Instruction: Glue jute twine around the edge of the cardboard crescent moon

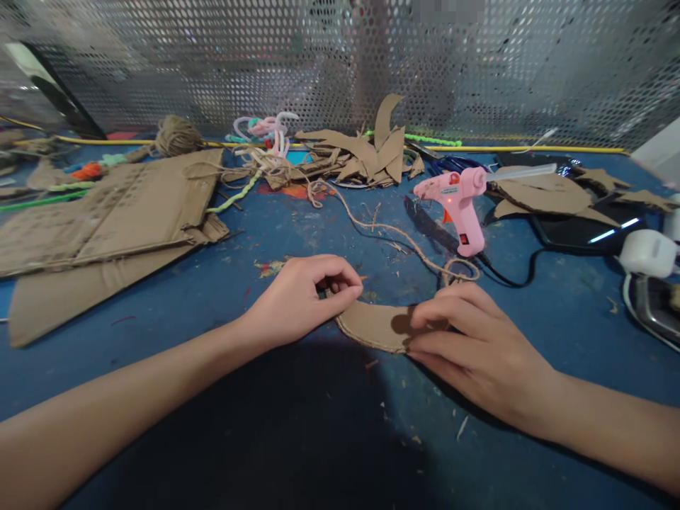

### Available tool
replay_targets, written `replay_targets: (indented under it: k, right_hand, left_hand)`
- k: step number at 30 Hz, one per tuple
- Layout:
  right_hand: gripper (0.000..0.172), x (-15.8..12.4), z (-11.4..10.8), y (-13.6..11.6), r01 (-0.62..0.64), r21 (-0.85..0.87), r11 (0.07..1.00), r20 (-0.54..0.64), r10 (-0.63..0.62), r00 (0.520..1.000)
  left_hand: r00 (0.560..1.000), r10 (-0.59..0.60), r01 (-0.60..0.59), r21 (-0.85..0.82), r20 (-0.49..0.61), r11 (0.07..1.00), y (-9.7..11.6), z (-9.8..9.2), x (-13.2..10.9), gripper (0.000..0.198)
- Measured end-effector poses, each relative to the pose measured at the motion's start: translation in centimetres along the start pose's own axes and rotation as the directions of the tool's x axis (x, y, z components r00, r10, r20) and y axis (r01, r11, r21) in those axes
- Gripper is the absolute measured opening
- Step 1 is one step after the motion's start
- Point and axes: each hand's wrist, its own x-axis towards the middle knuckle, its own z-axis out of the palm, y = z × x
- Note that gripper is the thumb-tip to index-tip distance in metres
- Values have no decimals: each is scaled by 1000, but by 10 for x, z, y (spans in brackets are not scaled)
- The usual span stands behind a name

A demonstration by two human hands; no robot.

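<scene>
A curved cardboard piece (pixel 375 324) lies between my hands on the blue table, with twine along its lower edge. My left hand (pixel 311 294) pinches its left end between thumb and fingers. At its right end, my right hand (pixel 472 343) has its fingers on the piece and its lower edge, gripping it. The twine (pixel 390 230) runs from the back of the table to a loop just above my right hand. Beyond that hand stands a pink glue gun (pixel 455 202) with a lit orange light and a glue stick in its rear.
Large cardboard sheets (pixel 122 205) lie at the left, near a twine ball (pixel 178 136). Cardboard scraps (pixel 372 152) and pipe cleaners (pixel 265 134) are heaped at the back. More scraps (pixel 552 195) rest over a black device at the right, beside a white case (pixel 648 253). Perforated metal (pixel 329 64) stands behind.
</scene>
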Motion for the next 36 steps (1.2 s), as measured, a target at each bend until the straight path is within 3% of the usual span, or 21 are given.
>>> replay_targets:
  k: [7,14,17,21,23,26,28,30,33,36]
  right_hand:
    - [4,-7,-3,5,-28,-25,999,35,29,999]
    - [16,-4,-18,18,-64,23,998,40,63,997]
    - [26,-3,-30,32,-44,-60,997,163,53,985]
    - [39,-4,-36,45,-33,-138,990,348,80,934]
    - [30,-3,-35,46,-55,-119,991,354,94,930]
    - [17,0,-36,44,-118,-47,992,347,128,929]
    - [17,0,-39,40,-184,-32,982,351,184,918]
    - [16,0,-44,38,-247,-35,969,352,243,904]
    - [14,1,-57,35,-321,15,947,323,299,898]
    - [17,7,-76,33,-362,91,928,164,345,924]
  left_hand:
    - [999,-26,26,-8,22,1000,-1,0,0,9]
    - [996,-79,80,-29,28,996,-2,-5,0,15]
    - [995,-99,100,-52,26,994,-3,-9,-2,30]
    - [996,-88,89,-81,9,993,-2,-9,-4,42]
    - [995,-80,72,-112,-62,991,-1,-8,-5,43]
    - [965,-58,22,-141,-255,990,-2,-8,-4,40]
    - [923,-54,18,-97,-381,995,-5,-11,-1,35]
    - [901,-51,58,3,-430,998,-12,-15,3,31]
    - [960,-21,78,193,-280,978,-22,-19,7,30]
    - [998,38,-17,340,-57,940,-28,-14,12,35]
